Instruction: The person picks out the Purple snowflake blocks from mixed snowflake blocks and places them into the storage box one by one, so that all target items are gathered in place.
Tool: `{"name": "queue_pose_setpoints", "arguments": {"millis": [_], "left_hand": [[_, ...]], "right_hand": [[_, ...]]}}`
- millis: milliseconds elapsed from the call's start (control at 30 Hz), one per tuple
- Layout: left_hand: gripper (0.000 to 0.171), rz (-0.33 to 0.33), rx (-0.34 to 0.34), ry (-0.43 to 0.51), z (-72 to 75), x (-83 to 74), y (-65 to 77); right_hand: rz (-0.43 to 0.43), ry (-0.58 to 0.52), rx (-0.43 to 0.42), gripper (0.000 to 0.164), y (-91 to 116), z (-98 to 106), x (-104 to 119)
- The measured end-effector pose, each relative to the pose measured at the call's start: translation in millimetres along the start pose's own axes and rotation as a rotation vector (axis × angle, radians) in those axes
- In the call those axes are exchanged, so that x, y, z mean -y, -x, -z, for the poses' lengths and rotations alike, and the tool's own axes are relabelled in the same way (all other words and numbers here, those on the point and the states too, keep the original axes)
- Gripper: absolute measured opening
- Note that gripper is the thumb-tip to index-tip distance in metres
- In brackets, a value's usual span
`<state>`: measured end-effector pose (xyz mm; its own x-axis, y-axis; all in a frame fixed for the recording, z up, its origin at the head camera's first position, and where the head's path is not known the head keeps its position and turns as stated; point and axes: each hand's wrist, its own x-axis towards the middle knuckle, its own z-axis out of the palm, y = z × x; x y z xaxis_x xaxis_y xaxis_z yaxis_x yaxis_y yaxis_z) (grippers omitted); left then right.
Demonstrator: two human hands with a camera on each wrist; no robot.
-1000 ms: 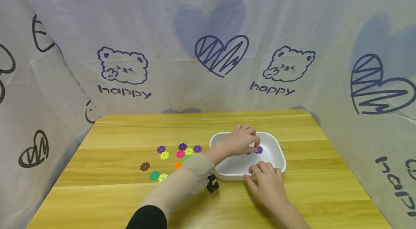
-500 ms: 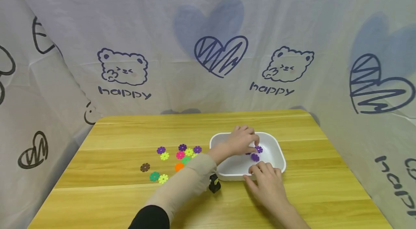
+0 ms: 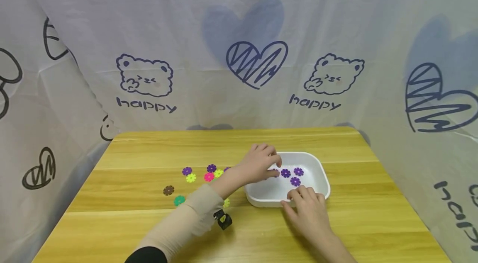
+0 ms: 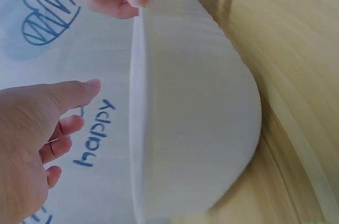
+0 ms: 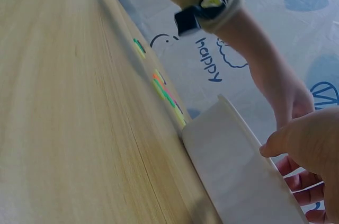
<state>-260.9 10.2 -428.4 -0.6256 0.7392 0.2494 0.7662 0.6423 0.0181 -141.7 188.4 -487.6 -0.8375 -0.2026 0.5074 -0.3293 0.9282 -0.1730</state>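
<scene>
A white plastic box (image 3: pixel 321 171) stands on the table, several purple notched snowflake discs (image 3: pixel 295 181) lying on its floor. My left hand (image 3: pixel 259 165) is over the box's left side, next to another purple disc (image 3: pixel 275 173) that its fingers partly cover in the head view. In the left wrist view, thumb and fingers of the left hand (image 4: pixel 26 139) are apart with nothing between them. My right hand (image 3: pixel 308 209) grips the near rim, thumb outside and fingers (image 5: pixel 299 181) over the inner side.
Loose discs lie on the table left of the box: purple (image 3: pixel 187 171), yellow (image 3: pixel 191 178), pink (image 3: pixel 209 176), brown (image 3: pixel 169 190) and green (image 3: pixel 179 200), some hidden behind the left forearm. A black wrist camera (image 3: pixel 223 219) hangs at the left sleeve. A printed curtain (image 3: pixel 201 101) surrounds the table.
A purple disc came into sight below the left hand half a second ago. Since then that hand has moved left, uncovering more purple discs. The right hand keeps its place on the rim.
</scene>
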Motion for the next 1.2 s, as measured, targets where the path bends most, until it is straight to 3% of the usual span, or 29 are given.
{"name": "queue_pose_setpoints", "arguments": {"millis": [133, 333, 600, 1033, 1200], "left_hand": [[0.019, 0.007, -0.061, 0.025, 9.7, 7.9, 20.5], [0.020, 0.074, -0.122, 0.065, 20.2, 21.8, 50.7], [0.021, 0.141, -0.271, 0.059, 28.1, 44.0, 87.9], [0.023, 0.452, -0.354, 0.087, 45.5, 85.5, 142.3], [0.023, 0.534, -0.363, 0.085, 47.2, 101.3, 156.1]], "right_hand": [[-0.003, -0.007, 0.006, 0.022, 0.0, 0.0, 0.5], [-0.026, -0.014, 0.039, 0.021, 0.4, 0.5, 0.6], [-0.022, -0.017, 0.031, 0.022, 0.2, -0.2, 0.4], [-0.027, -0.010, 0.049, 0.022, 0.7, 2.6, 3.4], [-0.023, -0.004, 0.044, 0.022, -0.1, 2.2, 2.4]]}}
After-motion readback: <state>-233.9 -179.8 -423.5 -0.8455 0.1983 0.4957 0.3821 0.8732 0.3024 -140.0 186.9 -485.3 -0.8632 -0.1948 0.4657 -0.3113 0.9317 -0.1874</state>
